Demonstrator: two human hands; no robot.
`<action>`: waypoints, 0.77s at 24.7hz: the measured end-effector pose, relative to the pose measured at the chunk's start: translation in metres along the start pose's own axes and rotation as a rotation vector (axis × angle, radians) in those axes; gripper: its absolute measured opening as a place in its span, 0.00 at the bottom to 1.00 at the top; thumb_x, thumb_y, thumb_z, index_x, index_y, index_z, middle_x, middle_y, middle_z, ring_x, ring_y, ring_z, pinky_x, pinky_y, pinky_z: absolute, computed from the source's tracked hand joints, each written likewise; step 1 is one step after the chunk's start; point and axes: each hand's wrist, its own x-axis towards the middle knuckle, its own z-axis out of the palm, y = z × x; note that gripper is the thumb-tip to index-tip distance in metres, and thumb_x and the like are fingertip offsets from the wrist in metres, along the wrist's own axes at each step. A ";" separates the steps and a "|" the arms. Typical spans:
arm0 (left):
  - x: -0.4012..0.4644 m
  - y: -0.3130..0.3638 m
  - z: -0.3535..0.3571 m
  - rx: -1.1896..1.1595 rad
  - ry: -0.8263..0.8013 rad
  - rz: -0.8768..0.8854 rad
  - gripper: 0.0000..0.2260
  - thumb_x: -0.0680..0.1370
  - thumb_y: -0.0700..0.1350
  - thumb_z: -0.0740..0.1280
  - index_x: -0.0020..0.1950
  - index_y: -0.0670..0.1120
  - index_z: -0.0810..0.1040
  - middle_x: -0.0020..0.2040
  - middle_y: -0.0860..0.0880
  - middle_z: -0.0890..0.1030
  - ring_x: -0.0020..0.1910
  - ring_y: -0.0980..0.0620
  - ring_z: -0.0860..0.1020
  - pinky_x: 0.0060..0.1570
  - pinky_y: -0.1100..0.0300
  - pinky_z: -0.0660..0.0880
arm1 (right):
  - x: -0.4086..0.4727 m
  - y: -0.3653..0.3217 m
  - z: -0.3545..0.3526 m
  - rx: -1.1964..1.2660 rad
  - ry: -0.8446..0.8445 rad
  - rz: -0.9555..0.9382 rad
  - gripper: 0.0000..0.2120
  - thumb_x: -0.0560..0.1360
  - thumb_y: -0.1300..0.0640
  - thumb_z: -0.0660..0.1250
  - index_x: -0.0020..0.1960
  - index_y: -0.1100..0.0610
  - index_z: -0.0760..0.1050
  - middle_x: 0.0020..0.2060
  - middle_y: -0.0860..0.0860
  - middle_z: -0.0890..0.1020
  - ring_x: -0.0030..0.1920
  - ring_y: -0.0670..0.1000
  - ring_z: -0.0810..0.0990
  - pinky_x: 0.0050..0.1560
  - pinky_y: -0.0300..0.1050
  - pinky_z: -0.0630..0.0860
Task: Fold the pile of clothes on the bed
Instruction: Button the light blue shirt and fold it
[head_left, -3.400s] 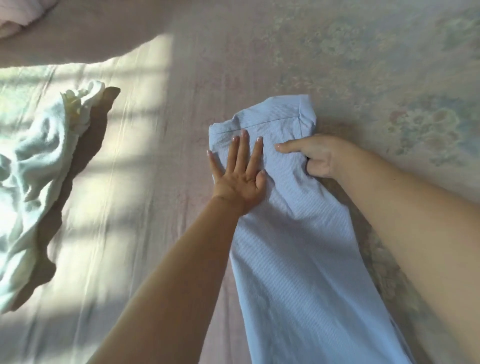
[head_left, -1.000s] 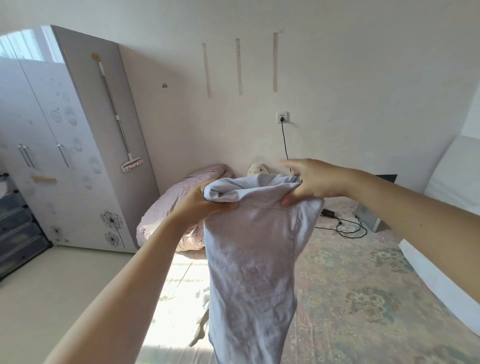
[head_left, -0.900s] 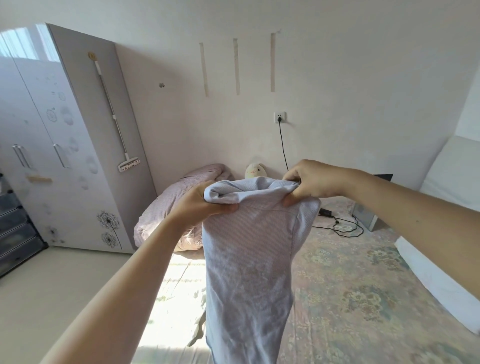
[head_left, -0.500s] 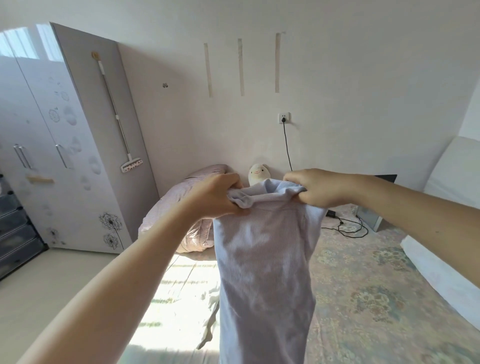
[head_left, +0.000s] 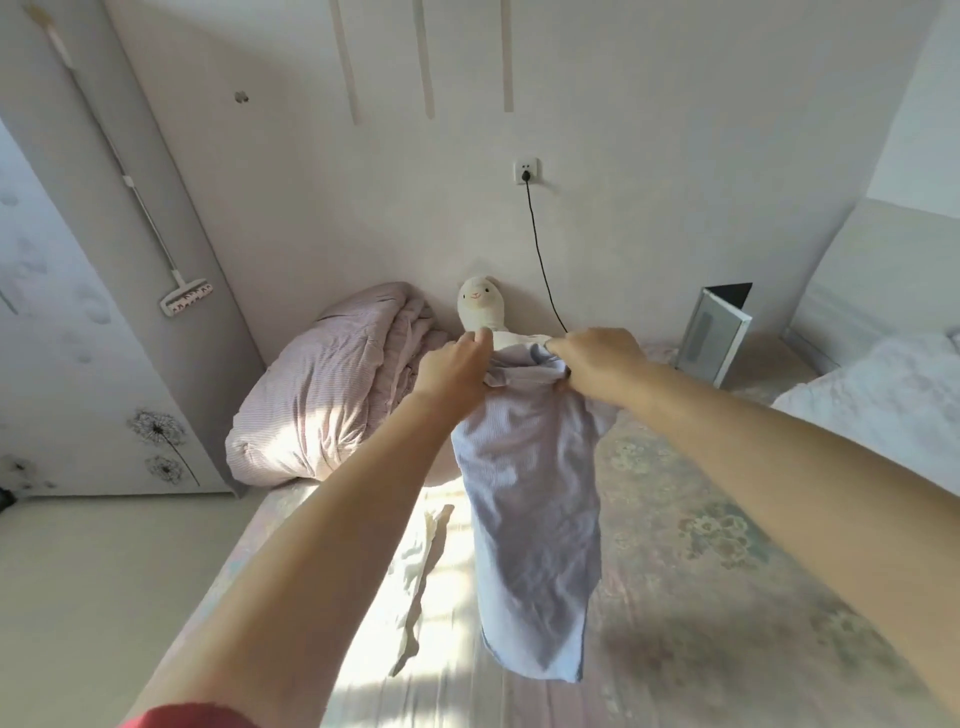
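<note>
We hold the pale blue garment (head_left: 530, 499) up in front of us by its top edge, one grip at each side. Our left hand (head_left: 454, 366) has its fingers curled round the left end of the bunched top edge, and our right hand (head_left: 597, 358) pinches the right end, knuckles toward us. The two hands are near each other, with a short gathered stretch of cloth between them. From there the garment hangs down in a long narrow drape, its lower hem hanging just above the bed (head_left: 727, 597); we cannot tell whether it touches.

Just to the left of the hanging cloth, a crumpled white garment (head_left: 415, 566) lies on the bed in a patch of sunlight. Beyond our hands a plush toy (head_left: 478, 306) with a smiling face leans against the wall, beside a bundled pink striped duvet (head_left: 322, 395). A black cable (head_left: 540, 254) runs down from a wall socket (head_left: 526, 171). At the left stands a wardrobe (head_left: 62, 312) with a long-handled brush (head_left: 184, 296) hanging on its side.
</note>
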 end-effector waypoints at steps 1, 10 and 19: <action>0.018 -0.003 0.000 0.055 0.062 0.005 0.14 0.79 0.44 0.63 0.62 0.40 0.66 0.59 0.44 0.74 0.56 0.42 0.75 0.42 0.51 0.71 | 0.015 0.006 -0.002 -0.024 0.092 0.010 0.13 0.75 0.62 0.61 0.58 0.54 0.73 0.51 0.54 0.80 0.52 0.57 0.77 0.39 0.45 0.64; 0.072 -0.018 0.045 -0.152 0.246 -0.020 0.19 0.75 0.43 0.67 0.60 0.34 0.66 0.59 0.38 0.69 0.57 0.39 0.69 0.44 0.50 0.72 | 0.060 0.028 0.027 -0.391 0.567 -0.130 0.11 0.60 0.67 0.69 0.39 0.55 0.79 0.30 0.51 0.77 0.33 0.53 0.77 0.30 0.40 0.67; -0.164 0.013 0.405 -0.291 -0.324 -0.325 0.15 0.71 0.36 0.69 0.57 0.39 0.73 0.54 0.39 0.72 0.53 0.41 0.72 0.52 0.54 0.72 | -0.097 -0.052 0.405 -0.141 0.181 -0.383 0.13 0.66 0.61 0.61 0.43 0.51 0.82 0.31 0.47 0.78 0.31 0.49 0.77 0.32 0.40 0.72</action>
